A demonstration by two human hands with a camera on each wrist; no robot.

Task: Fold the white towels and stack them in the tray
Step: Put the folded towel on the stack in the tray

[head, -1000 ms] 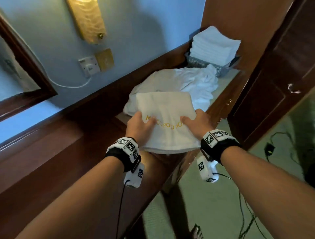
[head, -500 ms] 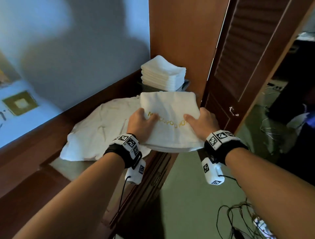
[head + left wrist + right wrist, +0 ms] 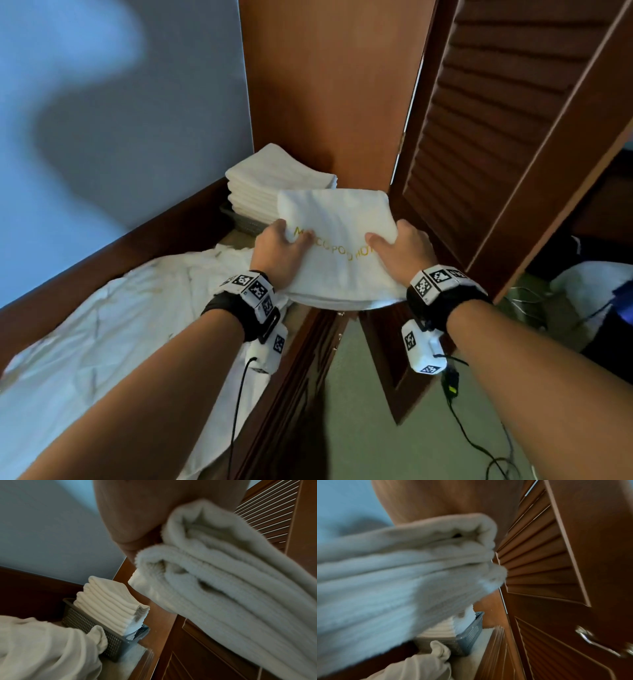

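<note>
Both hands, left and right, grip the folded towel by its near edge, keeping the layers together. It hangs level beside the stack in the tray, probably ready to go on top.

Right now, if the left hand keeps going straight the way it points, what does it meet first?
Probably the stack of folded towels in the grey tray; the left hand carries the folded towel toward it. Depth unclear.

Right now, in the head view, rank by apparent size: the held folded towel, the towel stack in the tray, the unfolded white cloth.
1. unfolded white cloth, clearly largest.
2. held folded towel.
3. towel stack: farther off and partly hidden, so 2 versus 3 is unsure.
</note>
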